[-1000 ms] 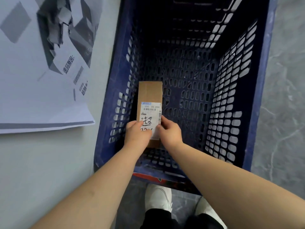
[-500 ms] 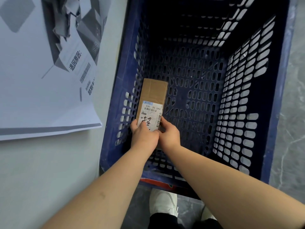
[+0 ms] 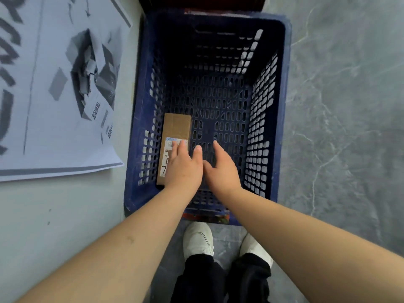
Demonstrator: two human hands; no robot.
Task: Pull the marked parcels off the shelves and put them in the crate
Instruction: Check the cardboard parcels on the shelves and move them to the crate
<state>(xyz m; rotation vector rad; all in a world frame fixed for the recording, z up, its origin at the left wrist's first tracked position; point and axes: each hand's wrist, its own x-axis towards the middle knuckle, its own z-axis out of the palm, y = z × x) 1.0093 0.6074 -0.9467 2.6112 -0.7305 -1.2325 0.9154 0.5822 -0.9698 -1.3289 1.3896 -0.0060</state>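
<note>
Change: we have let go of the parcel [image 3: 175, 136] | hands: left [image 3: 183, 169] flat on its label, right [image 3: 220, 169] spread, empty | parcel lies at crate [image 3: 282, 106] floor's left wall | placement done.

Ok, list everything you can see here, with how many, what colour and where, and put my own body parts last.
crate: one, dark blue, perforated, on the floor in the centre.
parcel: one, brown cardboard with a white label, lying flat on the crate bottom against its left wall.
poster: one, white with grey print, on the pale surface left of the crate.
floor: grey marbled, right of the crate.
shoes: two, white, below the crate.
trousers: black, bottom edge.
left hand: open, fingers spread over the parcel's label.
right hand: open, over the crate bottom beside the parcel.
</note>
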